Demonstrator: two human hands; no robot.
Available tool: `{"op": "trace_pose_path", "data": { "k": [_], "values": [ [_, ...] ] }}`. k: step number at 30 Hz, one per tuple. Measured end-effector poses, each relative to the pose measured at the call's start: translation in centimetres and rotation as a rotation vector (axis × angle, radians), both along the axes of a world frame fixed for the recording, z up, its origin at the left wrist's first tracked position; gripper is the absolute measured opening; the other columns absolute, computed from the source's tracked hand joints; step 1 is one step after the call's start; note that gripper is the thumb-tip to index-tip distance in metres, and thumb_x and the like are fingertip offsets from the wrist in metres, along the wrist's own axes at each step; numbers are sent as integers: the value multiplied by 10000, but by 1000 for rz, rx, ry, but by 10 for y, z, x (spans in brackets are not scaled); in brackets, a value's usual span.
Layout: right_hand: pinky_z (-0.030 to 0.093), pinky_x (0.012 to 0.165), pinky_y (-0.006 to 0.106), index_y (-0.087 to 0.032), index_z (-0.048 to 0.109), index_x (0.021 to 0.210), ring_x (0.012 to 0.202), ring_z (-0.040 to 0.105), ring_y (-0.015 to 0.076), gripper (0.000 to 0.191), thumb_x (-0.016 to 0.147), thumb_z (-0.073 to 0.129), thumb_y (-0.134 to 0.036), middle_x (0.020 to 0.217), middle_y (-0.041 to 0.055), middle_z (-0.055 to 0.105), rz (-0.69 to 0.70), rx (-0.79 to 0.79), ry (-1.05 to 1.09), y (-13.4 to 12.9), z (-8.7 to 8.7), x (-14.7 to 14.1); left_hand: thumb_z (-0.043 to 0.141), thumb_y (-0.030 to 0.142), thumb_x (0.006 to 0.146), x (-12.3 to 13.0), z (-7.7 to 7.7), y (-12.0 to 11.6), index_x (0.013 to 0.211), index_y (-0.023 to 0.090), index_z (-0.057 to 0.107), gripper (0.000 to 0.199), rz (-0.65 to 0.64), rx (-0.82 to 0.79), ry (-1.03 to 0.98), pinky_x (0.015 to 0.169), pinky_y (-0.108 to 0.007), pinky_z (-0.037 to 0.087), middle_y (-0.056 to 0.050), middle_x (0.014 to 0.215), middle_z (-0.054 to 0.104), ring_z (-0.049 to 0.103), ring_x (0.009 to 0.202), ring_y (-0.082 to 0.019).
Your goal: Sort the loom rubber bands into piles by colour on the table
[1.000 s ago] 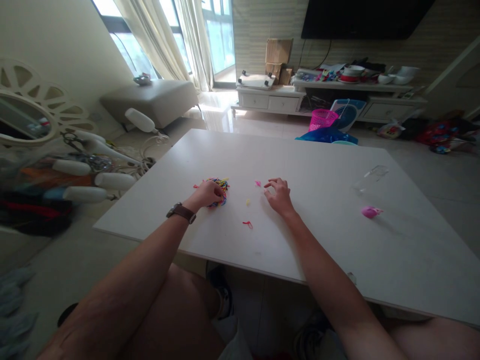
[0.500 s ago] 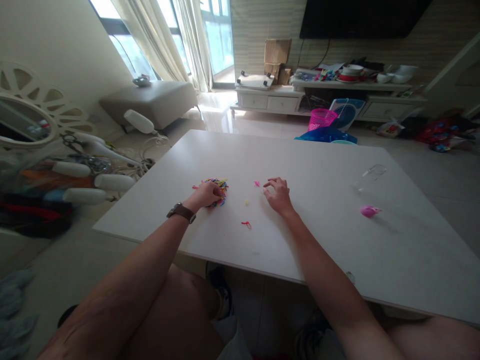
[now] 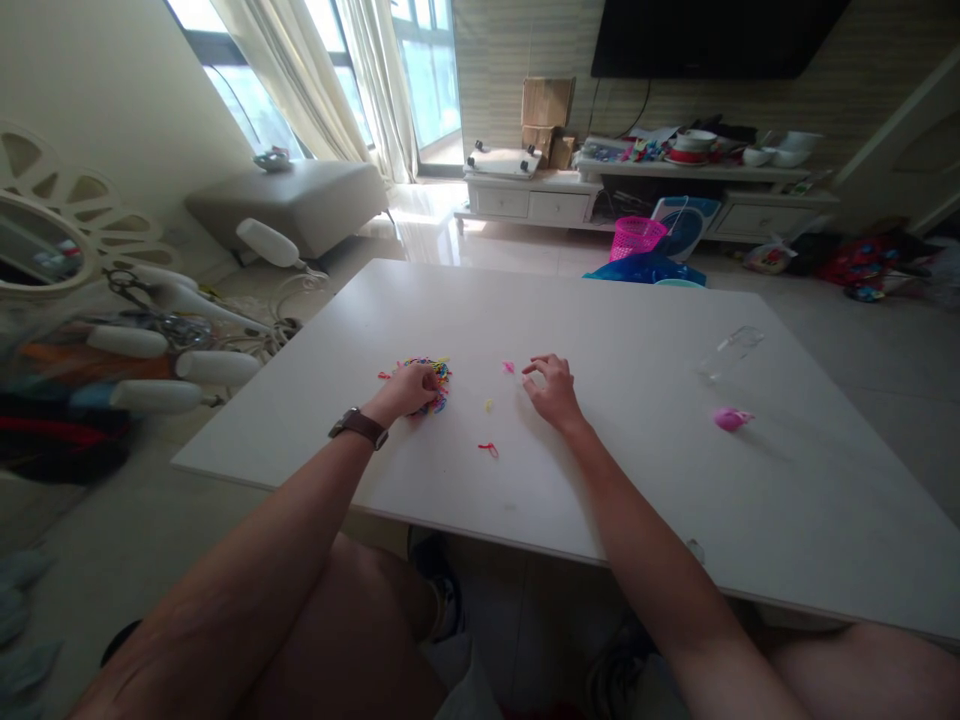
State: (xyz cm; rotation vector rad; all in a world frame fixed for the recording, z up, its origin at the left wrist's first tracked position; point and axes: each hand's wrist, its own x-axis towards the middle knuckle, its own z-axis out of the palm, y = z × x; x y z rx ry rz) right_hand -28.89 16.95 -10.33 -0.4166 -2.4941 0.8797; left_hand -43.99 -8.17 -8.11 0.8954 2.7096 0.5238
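Observation:
On the white table (image 3: 600,330), my left hand (image 3: 411,388) rests on a pile of small multicoloured elastic bands (image 3: 441,374). Its thumb and fingers are pinched together at the pile's right side; whatever is between them is hidden. My right hand (image 3: 553,390) hovers low over the table with thumb and fingers apart, nothing visible in it. Just left of its fingertips lies a small pink band cluster (image 3: 508,367). Nearer to me are a tiny yellow band (image 3: 488,405) and a red looped band (image 3: 490,450).
A clear plastic container (image 3: 733,352) lies on its side at the table's right, with a pink rounded object (image 3: 732,419) in front of it. Left of the table stands a lamp with white shades (image 3: 217,366). A pink basket (image 3: 636,237) is beyond the far edge.
The view has shifted slightly, moving everything a little left in the picture. Both hands keep nearly the same places and poses, and the loose bands lie as before.

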Motion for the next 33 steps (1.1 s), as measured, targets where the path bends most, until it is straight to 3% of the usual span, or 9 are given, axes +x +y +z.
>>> {"op": "trace_pose_path", "data": {
  "k": [21, 29, 33],
  "values": [
    [409, 998, 487, -222, 707, 896, 1165, 495, 295, 138, 841, 584, -252, 1188, 93, 636, 10, -19, 14, 0, 0, 0, 664, 180, 668, -1, -2, 0, 780, 213, 784, 168, 22, 40, -18, 562, -262, 397, -8, 687, 693, 604, 642, -173],
    [437, 971, 483, -220, 694, 876, 1122, 535, 296, 118, 833, 588, -250, 1123, 91, 673, 6, -16, 74, -1, 2, 0, 696, 249, 714, 0, 12, -2, 756, 215, 802, 119, 72, 67, 18, 573, -246, 397, -15, 708, 722, 588, 627, -154],
    [498, 860, 395, -203, 663, 903, 970, 615, 238, 139, 845, 551, -261, 987, 77, 693, -40, -141, 275, 10, 9, 1, 686, 260, 762, 10, 21, 7, 781, 178, 809, 149, -31, 156, 56, 612, -247, 419, -37, 732, 729, 588, 639, -151]
  ]
}}
